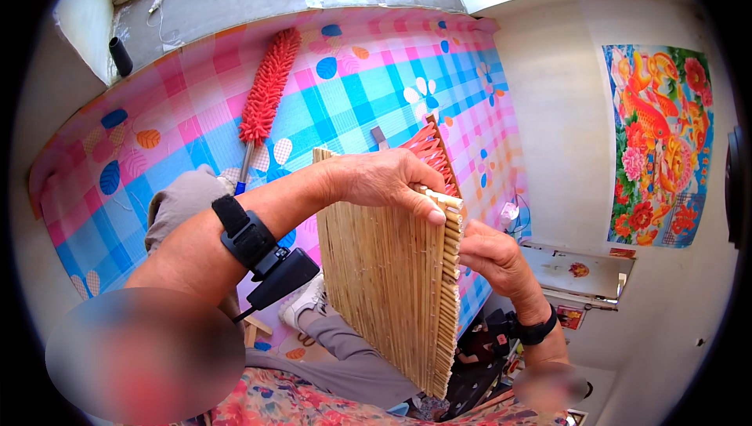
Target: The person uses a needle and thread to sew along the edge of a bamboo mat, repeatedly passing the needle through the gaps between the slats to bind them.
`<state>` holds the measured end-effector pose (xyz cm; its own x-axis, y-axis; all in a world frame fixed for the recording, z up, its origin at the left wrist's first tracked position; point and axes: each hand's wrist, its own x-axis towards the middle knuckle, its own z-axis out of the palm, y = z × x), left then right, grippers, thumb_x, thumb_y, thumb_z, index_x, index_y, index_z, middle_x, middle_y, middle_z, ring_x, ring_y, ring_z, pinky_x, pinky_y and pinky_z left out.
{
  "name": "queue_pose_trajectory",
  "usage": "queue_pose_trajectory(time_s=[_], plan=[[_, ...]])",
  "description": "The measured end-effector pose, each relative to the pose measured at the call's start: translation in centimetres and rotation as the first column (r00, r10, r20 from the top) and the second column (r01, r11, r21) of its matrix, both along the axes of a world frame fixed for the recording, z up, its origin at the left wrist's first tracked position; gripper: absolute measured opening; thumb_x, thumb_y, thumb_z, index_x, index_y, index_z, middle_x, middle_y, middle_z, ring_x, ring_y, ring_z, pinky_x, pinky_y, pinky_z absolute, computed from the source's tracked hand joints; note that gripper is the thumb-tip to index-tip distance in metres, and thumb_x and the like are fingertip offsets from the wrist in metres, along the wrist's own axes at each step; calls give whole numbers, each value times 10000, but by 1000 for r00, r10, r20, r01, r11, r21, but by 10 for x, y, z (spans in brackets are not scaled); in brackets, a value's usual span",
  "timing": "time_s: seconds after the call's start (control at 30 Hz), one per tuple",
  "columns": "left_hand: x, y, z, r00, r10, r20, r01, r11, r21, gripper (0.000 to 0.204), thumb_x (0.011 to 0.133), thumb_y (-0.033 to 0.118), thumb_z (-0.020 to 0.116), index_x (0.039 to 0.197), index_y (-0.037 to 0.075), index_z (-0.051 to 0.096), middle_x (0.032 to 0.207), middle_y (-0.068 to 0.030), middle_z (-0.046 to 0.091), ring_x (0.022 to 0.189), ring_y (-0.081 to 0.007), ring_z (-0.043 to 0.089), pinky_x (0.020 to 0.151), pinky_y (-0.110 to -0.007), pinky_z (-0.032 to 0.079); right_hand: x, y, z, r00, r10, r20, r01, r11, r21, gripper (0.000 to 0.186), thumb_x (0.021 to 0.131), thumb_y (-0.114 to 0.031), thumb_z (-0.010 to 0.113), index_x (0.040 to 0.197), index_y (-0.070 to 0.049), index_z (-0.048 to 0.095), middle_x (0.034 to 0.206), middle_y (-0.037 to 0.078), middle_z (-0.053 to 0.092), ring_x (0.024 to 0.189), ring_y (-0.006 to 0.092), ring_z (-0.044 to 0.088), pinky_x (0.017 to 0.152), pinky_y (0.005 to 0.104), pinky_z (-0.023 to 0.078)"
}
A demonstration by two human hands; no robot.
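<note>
A stiff mat of straw-coloured stalks (384, 285), laid side by side, stands tilted upright over my lap. The cut stalk ends line its right edge. My left hand (392, 179) is closed over its upper right corner, with the thumb along the edge and the fingers partly hidden behind it. Just right of that edge, my right hand (497, 257) is closed in a pinch. Whatever lies between its fingertips is too small or hidden to make out. Past the upper right corner, a bundle of red strips (431, 152) shows behind the mat.
A pink and blue plaid cover (360, 89) spreads beyond the mat. On it rests a red fluffy duster (270, 85), and a flat grey piece (379, 137) lies near the mat. A fish and flower poster (662, 144) hangs on the right wall. My grey trouser leg (345, 348) is below.
</note>
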<state>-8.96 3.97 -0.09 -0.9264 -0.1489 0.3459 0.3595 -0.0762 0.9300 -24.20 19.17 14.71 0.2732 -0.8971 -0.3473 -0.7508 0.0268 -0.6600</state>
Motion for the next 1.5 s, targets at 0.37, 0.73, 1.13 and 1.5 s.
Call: queue_pose_trajectory(time_s=[0.37, 0.73, 1.13, 1.5], plan=[[2, -5, -1, 999, 27, 31, -27, 1000, 4, 454, 802, 471, 690, 982, 55, 655, 824, -19, 630, 835, -116, 574, 742, -305, 455, 13, -17, 9, 964, 127, -234, -156, 982, -108, 125, 793, 22, 649, 910, 1, 613, 754, 93, 511, 709, 219, 563, 606, 299, 453], [4, -4, -3, 1000, 10, 16, -9, 1000, -17, 454, 807, 441, 694, 1011, 38, 654, 868, -38, 647, 861, -131, 580, 759, -314, 459, 12, -13, 5, 968, 153, -200, -175, 980, -97, 187, 781, 47, 634, 949, -8, 576, 823, 104, 511, 739, 259, 561, 613, 328, 464], [1, -2, 1, 1000, 15, -13, -15, 999, -39, 458, 797, 449, 695, 969, 27, 650, 816, -61, 615, 839, -165, 571, 741, -329, 449, 0, -8, 8, 994, 103, -21, -102, 994, 30, 160, 871, 35, 562, 1027, 14, 593, 830, 93, 528, 733, 172, 611, 626, 271, 507], [1, -1, 1, 1000, 10, -7, -11, 1000, -26, 468, 792, 448, 705, 979, 22, 650, 851, -66, 613, 859, -179, 567, 765, -335, 449, -4, -3, 9, 996, 92, 20, -93, 994, 61, 207, 895, -10, 556, 1099, -9, 594, 827, 89, 527, 756, 187, 631, 643, 286, 501]])
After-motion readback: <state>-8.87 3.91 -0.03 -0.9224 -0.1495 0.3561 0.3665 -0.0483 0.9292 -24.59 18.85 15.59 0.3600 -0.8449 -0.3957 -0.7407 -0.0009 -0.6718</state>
